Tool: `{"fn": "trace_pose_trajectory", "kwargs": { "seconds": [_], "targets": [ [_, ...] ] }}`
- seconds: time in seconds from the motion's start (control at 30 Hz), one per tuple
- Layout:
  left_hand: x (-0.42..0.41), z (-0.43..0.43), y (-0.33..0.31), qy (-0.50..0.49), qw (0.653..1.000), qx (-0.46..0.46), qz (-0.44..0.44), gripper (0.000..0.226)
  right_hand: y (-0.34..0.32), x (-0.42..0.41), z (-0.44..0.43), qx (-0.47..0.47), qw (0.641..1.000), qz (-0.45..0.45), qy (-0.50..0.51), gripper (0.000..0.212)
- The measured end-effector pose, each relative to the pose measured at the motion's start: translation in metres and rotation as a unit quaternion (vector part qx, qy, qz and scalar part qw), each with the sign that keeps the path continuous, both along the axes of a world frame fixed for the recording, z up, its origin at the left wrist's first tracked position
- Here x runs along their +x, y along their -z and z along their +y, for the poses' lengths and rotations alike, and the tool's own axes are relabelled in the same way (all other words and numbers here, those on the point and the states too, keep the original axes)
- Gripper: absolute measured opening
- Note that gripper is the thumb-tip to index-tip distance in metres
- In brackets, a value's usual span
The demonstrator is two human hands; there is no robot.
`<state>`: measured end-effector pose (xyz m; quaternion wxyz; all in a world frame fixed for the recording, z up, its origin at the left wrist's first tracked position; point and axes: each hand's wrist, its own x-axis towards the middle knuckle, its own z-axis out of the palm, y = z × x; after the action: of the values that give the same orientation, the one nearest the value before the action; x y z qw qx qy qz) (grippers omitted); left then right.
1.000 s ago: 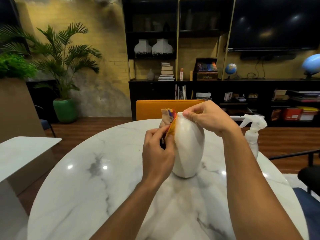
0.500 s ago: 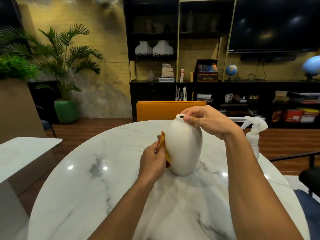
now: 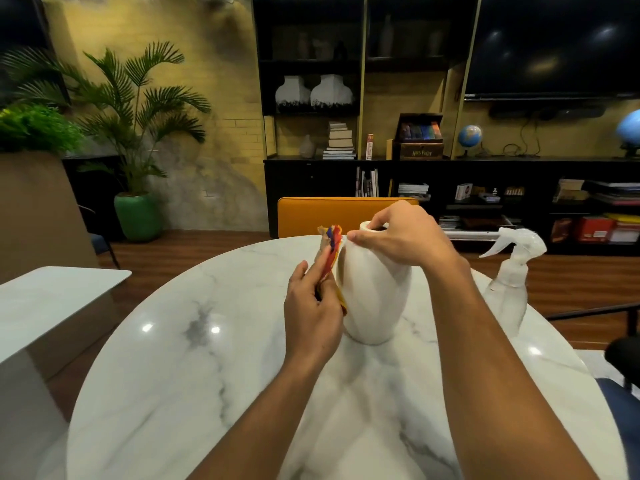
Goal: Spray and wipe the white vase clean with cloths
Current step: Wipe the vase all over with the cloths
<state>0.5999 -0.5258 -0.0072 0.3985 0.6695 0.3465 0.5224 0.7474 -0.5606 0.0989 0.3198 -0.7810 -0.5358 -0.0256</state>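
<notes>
Head view: with right hand pinching the rim of the vase, upright mid-tabletop, and left hand gripping the cloth against its left side, wipe in long overlapping strokes.

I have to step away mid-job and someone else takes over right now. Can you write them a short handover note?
The left hand holds the multicoloured cloth against the left side of the white vase.
The right hand grips the vase's rim, steadying it upright on the marble table.
The spray bottle stands to the right, apart from the vase, in neither hand.
Done: wiping is under way on the left side; whether it was sprayed cannot be told.
Left: wipe the other sides, spraying if needed.
</notes>
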Motion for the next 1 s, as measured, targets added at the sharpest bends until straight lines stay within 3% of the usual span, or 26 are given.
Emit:
{"fn": "trace_pose_trajectory", "kwargs": {
  "seconds": [0.17, 0.3, 0.4, 0.5, 0.6, 0.7, 0.83, 0.93, 1.0],
  "targets": [
    [-0.009, 0.007, -0.002, -0.041, 0.997, -0.034, -0.056, 0.04, 0.0, 0.008, -0.003, 0.016, 0.999, 0.009, -0.045, 0.037],
    [-0.005, 0.006, -0.003, -0.042, 0.997, -0.038, -0.043, 0.041, -0.006, 0.013, -0.017, 0.003, 0.992, 0.057, -0.113, 0.027],
    [-0.003, -0.007, -0.003, -0.025, 0.996, 0.082, -0.01, 0.043, -0.005, 0.019, -0.019, -0.012, 0.985, 0.094, -0.145, 0.019],
    [0.006, -0.022, 0.0, -0.035, 0.973, 0.227, 0.04, 0.043, -0.006, 0.02, -0.018, -0.02, 0.973, 0.142, -0.183, 0.014],
    [0.014, -0.024, -0.002, -0.064, 0.957, 0.264, 0.101, 0.046, -0.008, 0.019, -0.019, -0.03, 0.969, 0.143, -0.197, 0.023],
    [0.015, -0.014, -0.001, -0.063, 0.971, 0.214, 0.084, 0.047, -0.007, 0.02, -0.018, -0.037, 0.974, 0.14, -0.173, 0.018],
    [0.01, 0.003, -0.001, -0.027, 0.999, 0.013, 0.038, 0.04, -0.006, 0.019, -0.019, -0.043, 0.982, 0.115, -0.146, 0.019],
    [0.003, 0.015, 0.004, 0.032, 0.989, -0.145, 0.024, 0.042, -0.005, 0.019, -0.019, -0.044, 0.982, 0.119, -0.142, 0.019],
    [-0.002, 0.016, 0.008, 0.064, 0.975, -0.204, 0.059, 0.037, -0.004, 0.024, -0.02, -0.036, 0.98, 0.137, -0.138, 0.018]
  ]
}}
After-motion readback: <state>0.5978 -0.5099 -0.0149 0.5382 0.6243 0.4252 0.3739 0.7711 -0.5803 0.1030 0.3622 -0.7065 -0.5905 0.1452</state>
